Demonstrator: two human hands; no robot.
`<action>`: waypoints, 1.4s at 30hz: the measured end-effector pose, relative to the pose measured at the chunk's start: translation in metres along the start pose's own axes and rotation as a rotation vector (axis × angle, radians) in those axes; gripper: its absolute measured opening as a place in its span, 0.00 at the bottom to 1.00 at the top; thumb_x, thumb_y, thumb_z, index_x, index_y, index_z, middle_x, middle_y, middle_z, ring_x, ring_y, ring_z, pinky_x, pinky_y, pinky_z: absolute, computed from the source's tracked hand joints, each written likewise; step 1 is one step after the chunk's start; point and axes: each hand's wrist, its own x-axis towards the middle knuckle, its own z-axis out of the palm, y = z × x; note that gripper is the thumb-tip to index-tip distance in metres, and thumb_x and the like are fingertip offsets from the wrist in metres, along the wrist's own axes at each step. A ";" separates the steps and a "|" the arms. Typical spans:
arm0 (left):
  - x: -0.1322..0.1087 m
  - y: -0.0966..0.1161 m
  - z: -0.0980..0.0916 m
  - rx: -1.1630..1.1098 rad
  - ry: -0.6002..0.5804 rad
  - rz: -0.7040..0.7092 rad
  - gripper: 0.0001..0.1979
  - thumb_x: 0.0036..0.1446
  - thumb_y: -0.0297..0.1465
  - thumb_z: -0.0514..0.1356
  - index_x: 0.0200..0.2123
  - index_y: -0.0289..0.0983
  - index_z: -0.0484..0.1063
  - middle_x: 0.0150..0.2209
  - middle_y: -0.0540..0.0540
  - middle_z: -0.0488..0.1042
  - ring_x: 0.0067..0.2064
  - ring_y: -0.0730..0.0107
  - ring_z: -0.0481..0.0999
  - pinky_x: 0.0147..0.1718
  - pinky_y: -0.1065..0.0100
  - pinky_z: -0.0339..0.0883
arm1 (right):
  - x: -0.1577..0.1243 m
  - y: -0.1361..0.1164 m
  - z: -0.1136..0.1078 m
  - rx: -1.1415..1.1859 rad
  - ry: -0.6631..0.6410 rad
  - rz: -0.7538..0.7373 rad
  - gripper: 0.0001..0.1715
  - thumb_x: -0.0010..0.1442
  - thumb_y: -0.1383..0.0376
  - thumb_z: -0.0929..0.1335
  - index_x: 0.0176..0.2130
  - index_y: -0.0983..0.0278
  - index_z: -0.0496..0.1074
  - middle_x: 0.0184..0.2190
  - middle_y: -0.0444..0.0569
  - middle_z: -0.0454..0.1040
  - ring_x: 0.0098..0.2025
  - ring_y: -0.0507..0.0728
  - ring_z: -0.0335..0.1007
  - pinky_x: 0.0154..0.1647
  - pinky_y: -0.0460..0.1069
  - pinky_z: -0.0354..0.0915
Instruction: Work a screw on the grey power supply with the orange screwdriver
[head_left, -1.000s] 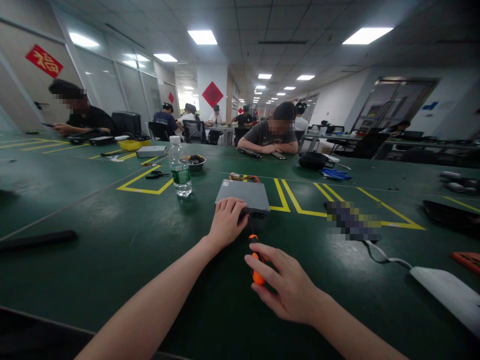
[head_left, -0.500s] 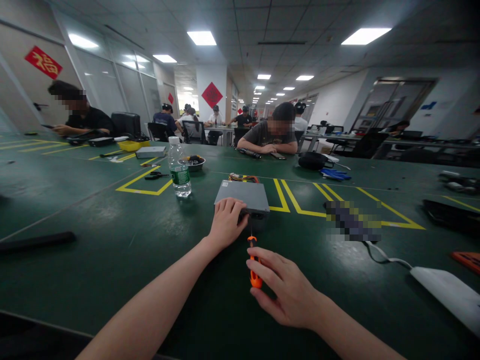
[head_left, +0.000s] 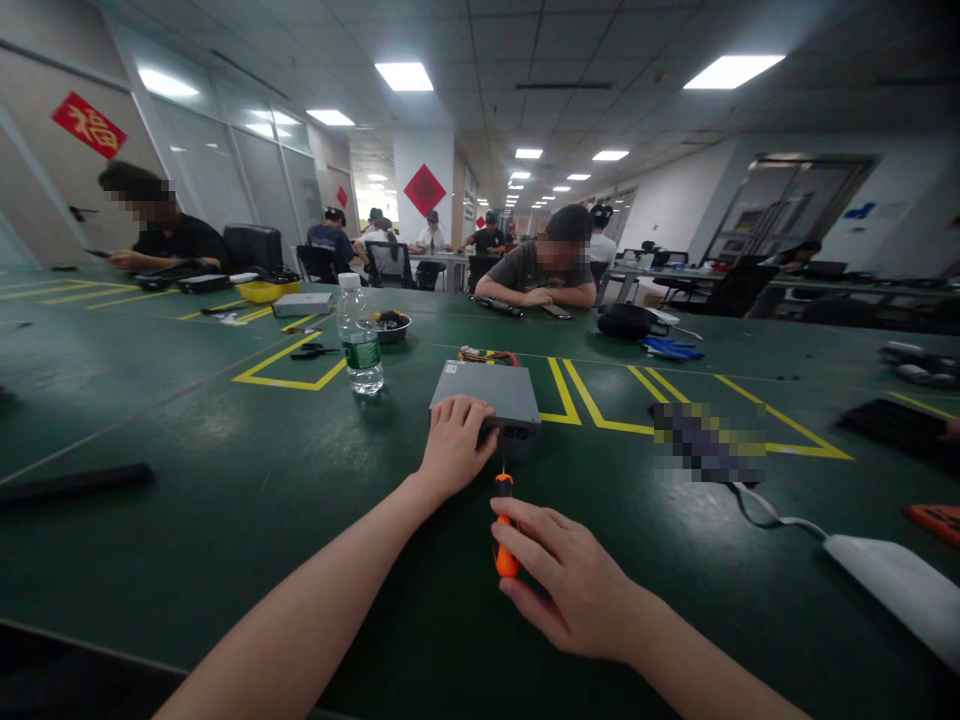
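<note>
A grey metal computer power supply (head_left: 499,390) lies on the green table in front of me, its bundle of coloured cables (head_left: 487,356) at the far side. My left hand (head_left: 457,445) grips its near left edge, fingers over the top and thumb against the near face. An orange and black screwdriver (head_left: 505,540) points away from me, its shaft reaching the near face of the power supply. Fingers of my right hand (head_left: 555,570) are round its handle from the right. Where exactly the tip meets the casing is too small to make out.
Left of the power supply stands a water bottle (head_left: 361,340), a metal bowl (head_left: 391,325) behind it. A black bar (head_left: 75,487) lies at left. To the right are a pixelated device (head_left: 705,445), a white cable and a white object (head_left: 892,590). A person (head_left: 536,270) leans on the far edge.
The screwdriver handle has turned a little in my right hand, showing a different orange and black side. My left hand stays put. At the far right edge, a black object has shifted with fingers at it.
</note>
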 end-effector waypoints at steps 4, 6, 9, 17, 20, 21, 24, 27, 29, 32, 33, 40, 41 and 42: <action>0.000 0.000 0.000 0.004 -0.003 0.000 0.10 0.54 0.32 0.57 0.42 0.39 0.66 0.44 0.44 0.68 0.47 0.59 0.64 0.46 0.58 0.58 | 0.005 0.001 -0.003 -0.070 0.033 -0.065 0.15 0.64 0.64 0.59 0.48 0.66 0.67 0.44 0.61 0.69 0.42 0.59 0.70 0.36 0.52 0.69; 0.000 0.000 0.000 0.007 0.000 0.001 0.11 0.54 0.32 0.57 0.42 0.39 0.65 0.44 0.44 0.68 0.47 0.59 0.64 0.46 0.58 0.58 | 0.006 0.001 -0.003 -0.063 0.087 -0.077 0.13 0.64 0.64 0.61 0.45 0.67 0.68 0.43 0.61 0.70 0.41 0.58 0.70 0.36 0.51 0.69; 0.000 0.000 0.001 0.009 0.006 0.006 0.11 0.54 0.31 0.57 0.42 0.39 0.65 0.44 0.44 0.68 0.47 0.59 0.64 0.46 0.57 0.58 | 0.003 0.001 0.001 -0.036 0.134 -0.078 0.10 0.63 0.65 0.63 0.42 0.70 0.68 0.43 0.61 0.71 0.39 0.56 0.70 0.36 0.49 0.69; 0.000 0.000 0.001 0.020 0.015 0.005 0.10 0.54 0.32 0.57 0.41 0.38 0.65 0.44 0.44 0.68 0.47 0.59 0.64 0.46 0.59 0.58 | 0.001 -0.001 -0.001 0.012 0.015 -0.027 0.17 0.64 0.63 0.58 0.49 0.70 0.64 0.45 0.62 0.69 0.44 0.58 0.69 0.40 0.52 0.69; 0.000 -0.001 0.002 0.020 0.018 0.012 0.10 0.54 0.32 0.57 0.41 0.38 0.65 0.43 0.44 0.68 0.46 0.59 0.64 0.46 0.58 0.58 | 0.005 0.000 -0.003 -0.048 0.029 -0.075 0.16 0.64 0.65 0.59 0.49 0.68 0.66 0.45 0.61 0.70 0.42 0.58 0.69 0.37 0.51 0.69; 0.000 -0.001 0.002 0.021 0.019 0.014 0.11 0.54 0.32 0.57 0.41 0.38 0.65 0.43 0.44 0.68 0.46 0.60 0.64 0.46 0.58 0.58 | 0.005 0.000 -0.003 -0.058 0.051 -0.091 0.14 0.64 0.65 0.60 0.47 0.68 0.67 0.44 0.61 0.70 0.41 0.58 0.70 0.36 0.51 0.69; 0.000 -0.002 0.002 0.024 0.024 0.019 0.11 0.54 0.32 0.58 0.42 0.38 0.65 0.43 0.44 0.68 0.47 0.60 0.64 0.46 0.59 0.58 | 0.005 0.000 0.000 -0.061 0.093 -0.111 0.11 0.63 0.66 0.62 0.42 0.70 0.68 0.43 0.62 0.71 0.39 0.56 0.70 0.35 0.49 0.68; -0.001 -0.001 0.003 0.023 0.027 0.020 0.11 0.54 0.32 0.57 0.41 0.38 0.65 0.43 0.44 0.68 0.47 0.60 0.64 0.46 0.59 0.58 | 0.003 0.000 0.002 -0.040 0.084 -0.073 0.12 0.64 0.63 0.62 0.40 0.71 0.68 0.42 0.61 0.72 0.39 0.56 0.70 0.35 0.49 0.69; -0.001 -0.001 0.003 0.022 0.026 0.019 0.11 0.54 0.32 0.57 0.41 0.38 0.65 0.43 0.44 0.68 0.47 0.60 0.64 0.46 0.59 0.58 | 0.002 -0.001 0.001 -0.004 0.055 -0.034 0.15 0.64 0.61 0.60 0.42 0.71 0.67 0.42 0.61 0.72 0.41 0.57 0.70 0.37 0.49 0.69; -0.001 -0.001 0.003 0.022 0.025 0.016 0.10 0.54 0.32 0.57 0.41 0.38 0.65 0.43 0.44 0.68 0.46 0.59 0.64 0.45 0.58 0.58 | 0.002 -0.002 -0.003 -0.001 -0.008 -0.028 0.17 0.64 0.63 0.59 0.48 0.70 0.65 0.45 0.62 0.70 0.44 0.58 0.69 0.38 0.51 0.69; -0.001 -0.001 0.003 0.022 0.025 0.015 0.10 0.54 0.32 0.57 0.41 0.38 0.65 0.43 0.44 0.68 0.46 0.59 0.64 0.45 0.58 0.58 | 0.003 -0.002 -0.004 -0.018 -0.017 -0.040 0.17 0.64 0.64 0.59 0.49 0.70 0.65 0.45 0.62 0.70 0.44 0.59 0.69 0.38 0.51 0.69; 0.000 -0.001 0.002 0.022 0.014 0.019 0.11 0.54 0.32 0.57 0.42 0.38 0.65 0.44 0.44 0.68 0.47 0.59 0.64 0.46 0.58 0.58 | 0.000 0.001 0.002 -0.008 0.046 -0.049 0.12 0.63 0.63 0.62 0.41 0.70 0.67 0.45 0.62 0.71 0.40 0.57 0.70 0.37 0.50 0.68; 0.000 -0.001 0.002 0.021 0.013 0.020 0.11 0.54 0.32 0.57 0.42 0.38 0.65 0.44 0.44 0.68 0.47 0.59 0.64 0.46 0.58 0.58 | 0.000 0.002 0.003 0.008 0.039 -0.036 0.13 0.63 0.62 0.62 0.41 0.70 0.67 0.45 0.61 0.71 0.40 0.57 0.70 0.38 0.50 0.68; 0.000 -0.001 0.002 0.021 0.012 0.020 0.11 0.54 0.32 0.57 0.42 0.38 0.65 0.43 0.44 0.68 0.47 0.59 0.64 0.46 0.58 0.58 | -0.001 0.002 0.003 0.024 0.030 -0.020 0.14 0.64 0.60 0.61 0.41 0.70 0.66 0.44 0.61 0.71 0.41 0.57 0.70 0.39 0.50 0.69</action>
